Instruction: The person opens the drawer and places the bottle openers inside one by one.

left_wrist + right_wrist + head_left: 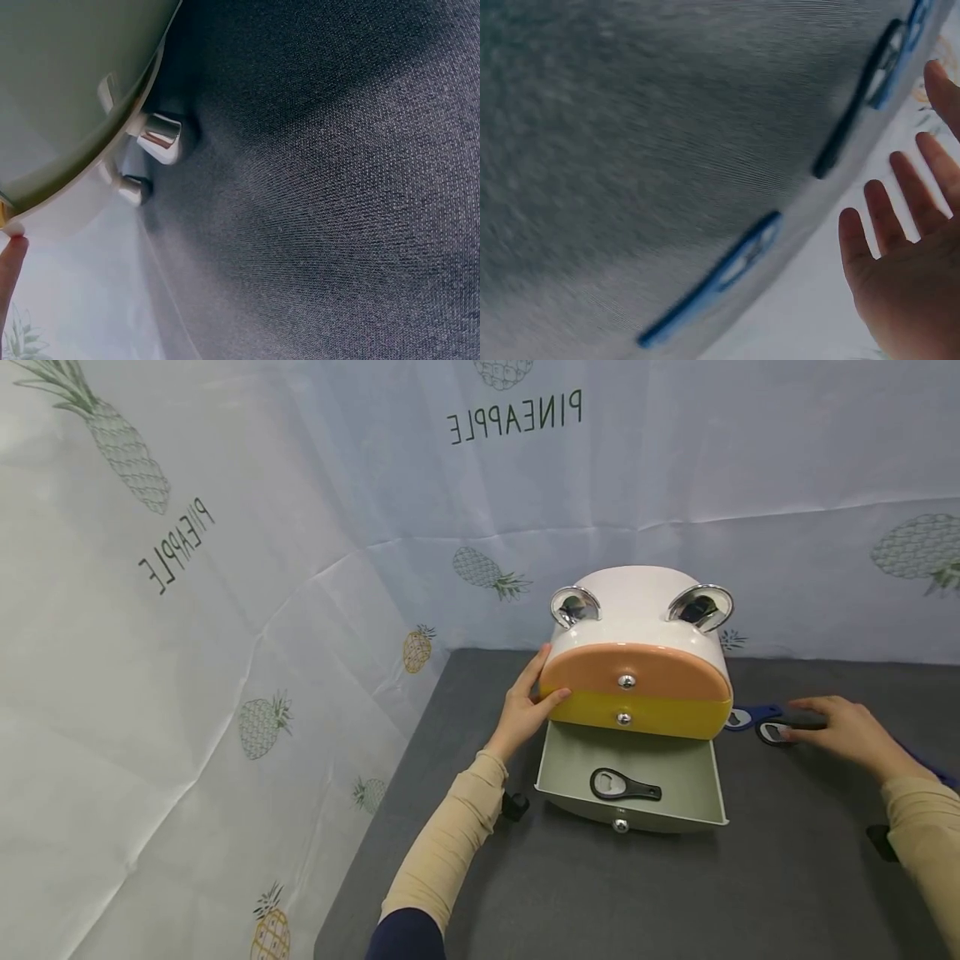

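Observation:
A small drawer box with a white top and silver ears stands on the table. Its orange and yellow drawers are pushed in, while the green bottom drawer is pulled out. In that drawer lies a black bottle opener. My left hand rests against the box's left side, thumb on the yellow front; a fingertip shows in the left wrist view. My right hand reaches over another black bottle opener; in the right wrist view its fingers are spread and hold nothing.
A blue bottle opener lies beside the black one, right of the box. Another blue opener lies farther right, partly behind my right arm in the head view. Pineapple-print cloth hangs behind and left of the dark grey table.

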`<state>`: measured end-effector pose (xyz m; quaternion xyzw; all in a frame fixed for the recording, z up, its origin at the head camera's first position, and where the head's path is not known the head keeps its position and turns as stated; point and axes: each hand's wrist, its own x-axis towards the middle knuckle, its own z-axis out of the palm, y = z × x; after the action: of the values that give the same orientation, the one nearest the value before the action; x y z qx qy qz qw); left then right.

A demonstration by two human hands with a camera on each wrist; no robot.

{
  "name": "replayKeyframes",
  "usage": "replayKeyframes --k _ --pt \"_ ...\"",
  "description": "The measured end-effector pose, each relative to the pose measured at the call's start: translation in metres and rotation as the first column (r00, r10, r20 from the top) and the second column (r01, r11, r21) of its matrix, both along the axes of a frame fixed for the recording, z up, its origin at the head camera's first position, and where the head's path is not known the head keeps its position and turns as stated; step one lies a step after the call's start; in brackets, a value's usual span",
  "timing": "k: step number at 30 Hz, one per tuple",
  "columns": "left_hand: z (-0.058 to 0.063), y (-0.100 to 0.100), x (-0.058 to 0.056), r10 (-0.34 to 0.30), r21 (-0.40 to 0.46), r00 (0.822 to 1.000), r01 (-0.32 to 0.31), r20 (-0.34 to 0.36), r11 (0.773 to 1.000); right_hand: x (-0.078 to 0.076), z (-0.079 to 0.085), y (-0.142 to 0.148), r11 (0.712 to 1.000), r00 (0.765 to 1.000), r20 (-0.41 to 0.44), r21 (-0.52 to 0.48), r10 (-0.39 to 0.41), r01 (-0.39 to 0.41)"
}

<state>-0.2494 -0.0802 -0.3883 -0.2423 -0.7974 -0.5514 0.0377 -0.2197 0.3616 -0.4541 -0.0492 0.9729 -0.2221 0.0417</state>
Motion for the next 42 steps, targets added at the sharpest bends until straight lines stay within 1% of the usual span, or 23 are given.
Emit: replayKeyframes --k 2,5,9,12,19,27,32,36,42 --pt "0.000 0.000 0.000 -0.003 0.001 1.000 0.003 0.001 1.000 0.000 -0.007 0.005 1.000 1.000 0.019 0.002 -0.005 0.005" --pt "-0.001 0.000 0.000 -0.001 0.004 1.000 0.001 0.003 1.000 0.001 -0.016 0.010 1.000 1.000 0.024 0.002 0.000 0.000" --pt "0.000 0.001 0.000 -0.002 0.008 1.000 0.002 0.002 1.000 0.004 -0.027 0.016 1.000 1.000 -0.014 0.019 0.009 -0.009" --pt "0.000 0.001 0.001 0.001 0.006 1.000 -0.001 0.007 1.000 0.004 -0.031 0.018 0.999 1.000 -0.027 0.035 0.007 -0.006" --pt "-0.001 0.001 0.000 0.006 0.006 1.000 -0.007 0.009 1.000 0.004 -0.031 0.015 0.999 0.999 -0.033 0.048 -0.001 0.002" --pt "-0.002 0.002 0.000 0.007 0.009 1.000 -0.007 0.002 1.000 0.009 -0.030 0.009 0.998 0.998 -0.054 0.036 -0.043 0.045" --pt "-0.001 0.001 0.000 0.007 0.003 1.000 -0.007 -0.007 1.000 0.009 -0.027 0.004 0.996 0.996 -0.048 0.038 -0.075 0.077" --pt "-0.001 0.001 0.001 0.003 0.003 1.000 -0.003 0.001 1.000 0.007 -0.024 0.002 0.996 0.997 -0.025 0.046 -0.069 0.070" --pt "-0.001 0.001 0.001 0.002 0.004 1.000 -0.002 0.004 1.000 0.008 -0.022 0.000 0.998 0.998 -0.032 0.023 -0.061 0.061"
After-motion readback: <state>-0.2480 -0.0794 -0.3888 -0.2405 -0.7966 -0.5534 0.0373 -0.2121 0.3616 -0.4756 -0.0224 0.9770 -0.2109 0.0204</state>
